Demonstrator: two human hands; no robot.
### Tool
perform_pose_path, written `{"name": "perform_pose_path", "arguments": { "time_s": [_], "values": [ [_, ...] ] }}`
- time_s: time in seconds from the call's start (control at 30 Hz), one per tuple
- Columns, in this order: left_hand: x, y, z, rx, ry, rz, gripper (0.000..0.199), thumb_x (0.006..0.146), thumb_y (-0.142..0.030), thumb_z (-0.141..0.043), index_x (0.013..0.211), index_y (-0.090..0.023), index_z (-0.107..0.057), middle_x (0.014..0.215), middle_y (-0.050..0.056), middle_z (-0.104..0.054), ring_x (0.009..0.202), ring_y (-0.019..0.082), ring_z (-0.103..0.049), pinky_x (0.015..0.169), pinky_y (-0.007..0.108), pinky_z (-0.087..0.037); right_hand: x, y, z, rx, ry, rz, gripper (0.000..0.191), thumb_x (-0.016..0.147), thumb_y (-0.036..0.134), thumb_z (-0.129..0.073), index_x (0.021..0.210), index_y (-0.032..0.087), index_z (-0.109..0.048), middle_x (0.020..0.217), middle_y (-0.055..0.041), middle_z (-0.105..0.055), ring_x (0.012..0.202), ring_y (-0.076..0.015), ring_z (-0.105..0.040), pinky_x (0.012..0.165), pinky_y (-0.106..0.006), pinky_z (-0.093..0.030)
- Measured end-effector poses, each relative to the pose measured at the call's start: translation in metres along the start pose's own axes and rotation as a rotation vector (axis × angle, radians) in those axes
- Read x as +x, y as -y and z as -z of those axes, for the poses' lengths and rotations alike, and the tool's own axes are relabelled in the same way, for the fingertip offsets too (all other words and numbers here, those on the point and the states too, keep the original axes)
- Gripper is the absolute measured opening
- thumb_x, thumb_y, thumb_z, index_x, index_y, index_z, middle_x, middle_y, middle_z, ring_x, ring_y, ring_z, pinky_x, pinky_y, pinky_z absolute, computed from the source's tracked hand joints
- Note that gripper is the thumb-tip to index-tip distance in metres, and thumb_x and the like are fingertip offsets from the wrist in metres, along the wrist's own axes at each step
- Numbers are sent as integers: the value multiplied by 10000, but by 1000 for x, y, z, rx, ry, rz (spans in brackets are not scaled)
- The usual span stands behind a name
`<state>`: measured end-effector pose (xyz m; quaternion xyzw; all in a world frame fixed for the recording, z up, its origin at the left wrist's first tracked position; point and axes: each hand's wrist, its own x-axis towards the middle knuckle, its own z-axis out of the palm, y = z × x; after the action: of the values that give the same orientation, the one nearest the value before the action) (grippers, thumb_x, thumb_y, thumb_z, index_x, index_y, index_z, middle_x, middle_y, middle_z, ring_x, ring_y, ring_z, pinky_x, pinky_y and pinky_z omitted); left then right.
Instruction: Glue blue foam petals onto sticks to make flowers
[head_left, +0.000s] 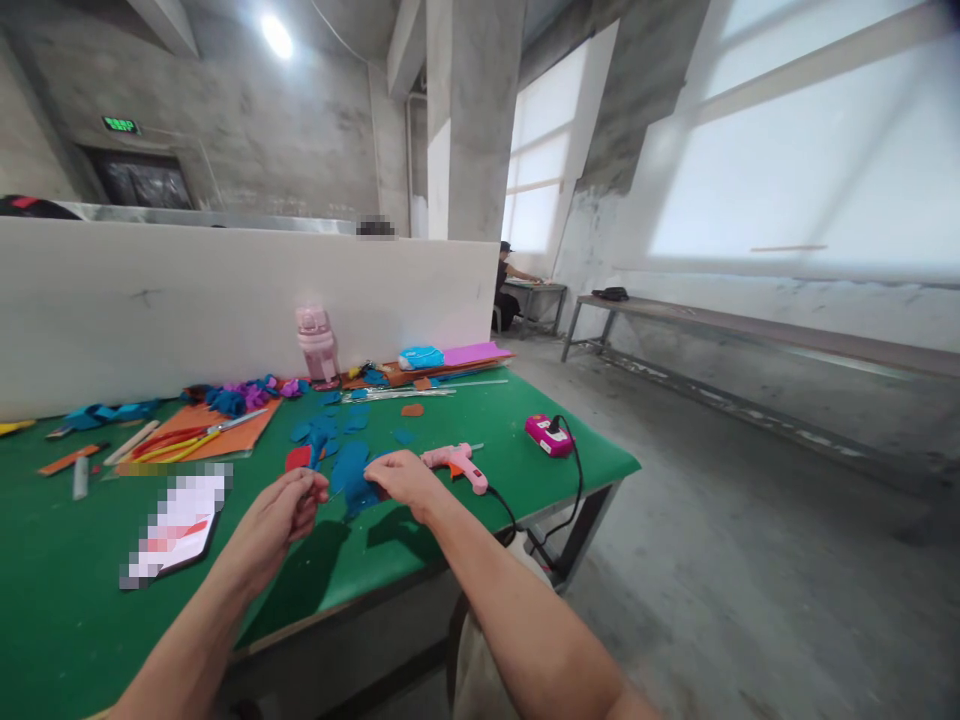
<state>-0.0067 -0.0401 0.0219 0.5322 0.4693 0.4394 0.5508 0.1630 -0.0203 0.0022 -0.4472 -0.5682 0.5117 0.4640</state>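
Observation:
My left hand (289,505) is closed in a pinch at the table's front. Right above its fingertips show a small blue piece (318,446) and a red piece (298,458); I cannot make out which of them it grips. My right hand (405,482) pinches the edge of a thin blue sheet piece (361,496), held just over the table. Several loose blue cut pieces (349,462) lie around and beyond the hands. Close to my right hand rests a pink glue gun (463,466) with a black cord.
On the green table (360,560) lie a phone (180,530), red- and yellow-handled tools (180,440), orange sheets (251,432), a pink bottle (316,345), thin rods (397,393) and a magenta power box (548,436). A white partition (150,310) stands behind. Farther off sits a person (507,290).

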Motion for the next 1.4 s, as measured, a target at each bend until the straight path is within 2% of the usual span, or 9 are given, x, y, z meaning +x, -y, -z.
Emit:
{"name": "perform_pose_path", "arguments": {
  "time_s": [0.23, 0.4, 0.5, 0.63, 0.8, 0.93, 1.1, 1.27, 1.4],
  "values": [
    [3, 7, -2, 87, 11, -105, 311, 727, -423, -558, 899, -163, -559, 650, -18, -526, 498, 80, -410, 469, 201, -326, -4, 8, 4, 0, -57, -10, 211, 613, 234, -473, 449, 171, -356, 456, 72, -268, 462, -55, -262, 441, -193, -209],
    [-3, 2, -11, 80, 18, -96, 389, 720, -444, -547, 998, -177, -502, 608, -34, -539, 416, 79, -381, 400, 204, -311, -3, 9, 12, 34, -85, -23, 228, 605, 276, -498, 460, 176, -354, 471, 70, -288, 477, -59, -278, 459, -197, -251],
    [-6, 0, -16, 14, 24, -82, 325, 716, -433, -554, 918, -196, -460, 665, -23, -592, 421, 85, -427, 408, 214, -354, -2, 9, 17, 49, -85, -12, 238, 603, 278, -496, 464, 180, -330, 483, 72, -271, 479, -58, -263, 464, -195, -260],
    [-5, 4, -18, -10, 14, -100, 269, 716, -425, -574, 761, -186, -459, 689, 6, -622, 582, 127, -542, 577, 259, -434, -3, 10, 20, 69, -78, 3, 255, 608, 295, -499, 479, 186, -309, 497, 70, -267, 488, -61, -261, 466, -195, -264],
    [-2, 7, -16, 149, -118, -196, 257, 672, -414, -637, 728, -170, -581, 692, 6, -612, 635, 119, -502, 571, 215, -365, -3, 10, 24, 61, -112, -2, 230, 614, 303, -514, 485, 179, -369, 503, 64, -300, 510, -71, -303, 495, -202, -302],
    [-3, 7, -17, 70, -74, -151, 324, 652, -452, -645, 801, -168, -598, 617, -11, -593, 465, 79, -385, 461, 211, -290, -6, 15, 25, 58, -150, 2, 239, 613, 324, -517, 479, 176, -387, 503, 61, -315, 519, -74, -318, 510, -204, -325],
    [-4, 12, -22, 7, -37, -133, 312, 645, -425, -661, 764, -142, -610, 668, 24, -622, 488, 75, -413, 462, 207, -313, -8, 20, 24, 86, -168, -27, 237, 598, 346, -526, 499, 178, -392, 525, 51, -340, 540, -81, -342, 530, -208, -353],
    [-5, 18, -29, -63, -7, -76, 277, 638, -394, -671, 731, -142, -607, 490, -53, -449, 441, 60, -362, 426, 197, -271, -8, 19, 22, 85, -161, -10, 226, 611, 334, -519, 504, 176, -397, 535, 50, -336, 537, -79, -340, 542, -212, -367],
    [-7, 19, -35, -127, 31, -50, 277, 634, -387, -673, 716, -134, -593, 485, -53, -439, 433, 57, -369, 414, 191, -273, -8, 17, 21, 95, -182, -2, 224, 622, 327, -516, 509, 177, -395, 526, 53, -348, 522, -74, -348, 535, -209, -374]
  ]
}}
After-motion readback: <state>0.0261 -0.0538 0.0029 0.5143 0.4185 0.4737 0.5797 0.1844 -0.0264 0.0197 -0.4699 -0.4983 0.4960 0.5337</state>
